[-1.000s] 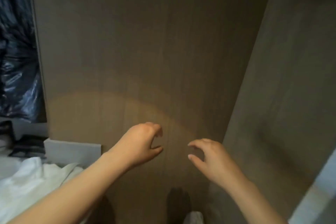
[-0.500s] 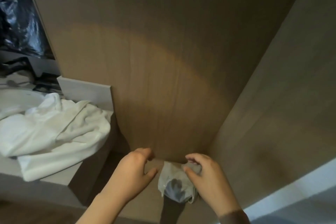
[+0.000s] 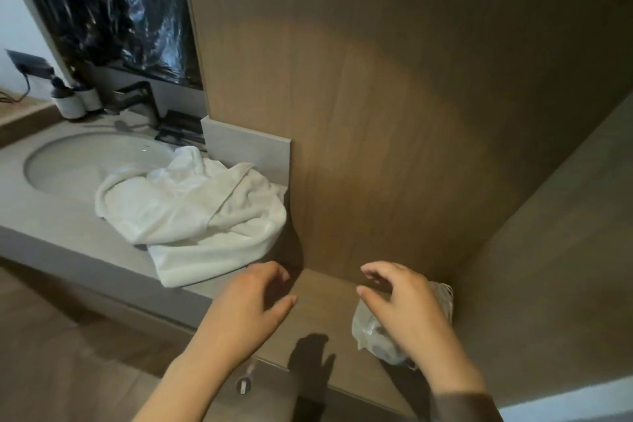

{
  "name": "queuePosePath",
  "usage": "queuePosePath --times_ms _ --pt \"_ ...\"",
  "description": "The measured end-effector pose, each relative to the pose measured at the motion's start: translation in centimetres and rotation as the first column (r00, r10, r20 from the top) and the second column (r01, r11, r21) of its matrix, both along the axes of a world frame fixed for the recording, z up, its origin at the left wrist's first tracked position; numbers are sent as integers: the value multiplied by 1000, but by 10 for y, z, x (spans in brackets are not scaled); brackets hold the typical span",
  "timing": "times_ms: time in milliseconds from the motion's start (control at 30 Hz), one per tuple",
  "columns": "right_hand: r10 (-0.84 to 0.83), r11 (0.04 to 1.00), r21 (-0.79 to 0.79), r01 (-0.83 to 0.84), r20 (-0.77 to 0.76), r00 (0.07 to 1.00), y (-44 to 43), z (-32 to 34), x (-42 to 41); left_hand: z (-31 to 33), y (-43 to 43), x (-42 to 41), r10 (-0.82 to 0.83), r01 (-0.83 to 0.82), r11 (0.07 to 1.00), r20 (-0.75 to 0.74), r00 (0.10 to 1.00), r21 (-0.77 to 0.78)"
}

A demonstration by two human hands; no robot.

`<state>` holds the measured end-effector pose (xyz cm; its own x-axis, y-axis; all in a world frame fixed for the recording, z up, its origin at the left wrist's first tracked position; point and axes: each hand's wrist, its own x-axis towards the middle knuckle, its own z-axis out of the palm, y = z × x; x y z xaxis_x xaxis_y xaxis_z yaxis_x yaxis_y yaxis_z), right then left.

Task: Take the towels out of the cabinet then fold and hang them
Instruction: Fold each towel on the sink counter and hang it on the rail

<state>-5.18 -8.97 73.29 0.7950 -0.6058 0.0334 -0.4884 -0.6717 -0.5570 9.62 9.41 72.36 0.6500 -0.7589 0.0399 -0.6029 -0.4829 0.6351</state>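
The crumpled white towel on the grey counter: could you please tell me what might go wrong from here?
1. The crumpled white towel reaches the front edge of the grey counter; a one-sided tug by the left hand could pull it off.
2. One end lies at the rim of the round white sink and might get wet.
3. The right hand hovers over a clear plastic bag on the brown wooden ledge and could knock it off.
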Motion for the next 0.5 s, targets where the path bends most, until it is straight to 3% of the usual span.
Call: queuePosePath --times_ms 200,500 --pt "77 997 -13 -77 -18 997 75 -1 76 -2 94 66 163 -164 986 -35 986 -15" --pt "154 988 34 -153 -28 988 157 -6 172 -1 198 149 263 -265 964 -64 963 -18"
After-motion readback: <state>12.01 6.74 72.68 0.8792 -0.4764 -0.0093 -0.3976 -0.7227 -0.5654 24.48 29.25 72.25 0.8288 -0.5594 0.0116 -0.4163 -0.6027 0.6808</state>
